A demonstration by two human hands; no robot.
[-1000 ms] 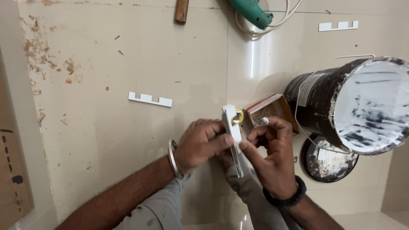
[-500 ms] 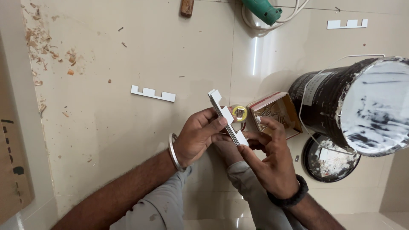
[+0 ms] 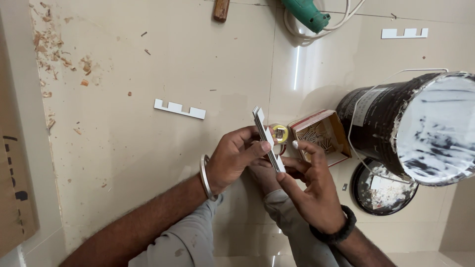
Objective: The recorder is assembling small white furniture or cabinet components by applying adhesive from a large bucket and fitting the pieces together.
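You hold white strips (image 3: 267, 141), ctr frame; black bucket (image 3: 391, 128) w/ white-smeared inside, right; green drill (image 3: 308, 12), top.

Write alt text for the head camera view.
Both hands grip a thin white strip above a tiled floor: left hand clasps its middle, right hand its lower end. Nearby sit an open box of nails and a paint-smeared bucket.
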